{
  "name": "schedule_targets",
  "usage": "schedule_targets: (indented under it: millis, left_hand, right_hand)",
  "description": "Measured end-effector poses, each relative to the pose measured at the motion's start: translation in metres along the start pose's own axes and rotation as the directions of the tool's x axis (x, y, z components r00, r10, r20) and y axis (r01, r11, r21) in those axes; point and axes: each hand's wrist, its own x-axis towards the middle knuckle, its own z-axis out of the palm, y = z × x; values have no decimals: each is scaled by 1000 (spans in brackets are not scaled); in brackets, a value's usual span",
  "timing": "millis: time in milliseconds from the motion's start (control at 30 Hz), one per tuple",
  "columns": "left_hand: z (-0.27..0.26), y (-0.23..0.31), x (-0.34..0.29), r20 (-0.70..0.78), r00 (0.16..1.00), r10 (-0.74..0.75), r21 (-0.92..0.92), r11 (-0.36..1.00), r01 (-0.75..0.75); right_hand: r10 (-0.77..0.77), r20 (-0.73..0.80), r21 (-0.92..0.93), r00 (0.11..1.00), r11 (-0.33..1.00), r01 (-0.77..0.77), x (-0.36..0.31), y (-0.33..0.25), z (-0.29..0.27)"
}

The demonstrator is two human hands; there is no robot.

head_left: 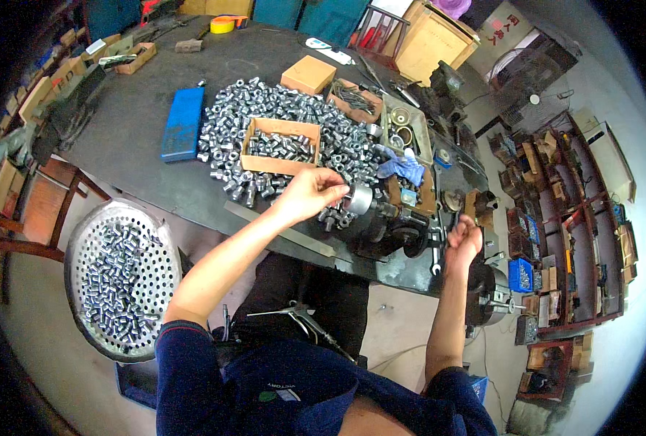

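Observation:
My left hand (314, 193) is over the front edge of the workbench, thumb and fingers pinched at the left face of a silver metal cylinder (359, 199) on a small dark bench machine (408, 236). Whatever sits between those fingertips is hidden. Right of the machine, my right hand (464, 241) is raised with its fingers curled; what they close on, if anything, cannot be made out. Behind my left hand, a heap of small shiny metal sleeves (228, 120) surrounds an open cardboard box (283, 166) with more of them inside.
A perforated metal basin (164, 251) with metal sleeves stands at the left. On the bench are a blue case (183, 123), a closed cardboard box (308, 74), blue gloves (403, 168) and wrenches (435, 254). A chuck (489, 294) is at the right, before shelves (588, 218).

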Motion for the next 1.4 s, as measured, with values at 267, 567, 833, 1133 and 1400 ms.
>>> schedule_targets:
  millis: [267, 567, 833, 1133, 1400]
  left_hand:
    - [26, 3, -1, -213, 941, 265, 576, 812, -98]
    - [30, -4, 0, -239, 920, 311, 607, 787, -109]
    - [30, 3, 1, -253, 944, 212, 558, 829, -37]
    - [20, 5, 2, -257, 964, 68, 454, 889, 59]
    - [22, 1, 1, -250, 966, -62, 283, 950, 134]
  right_hand:
    - [-167, -158, -224, 973, 966, 129, 60, 74, -6]
    - [155, -107, 123, 982, 982, -142, -41, 71, -44]
    - [178, -282, -48, 943, 979, -199, -17, 86, -24]
    - [-211, -33, -9, 977, 978, 211, 22, 20, 23]
    - [-72, -156, -19, 985, 997, 70, -42, 78, -50]
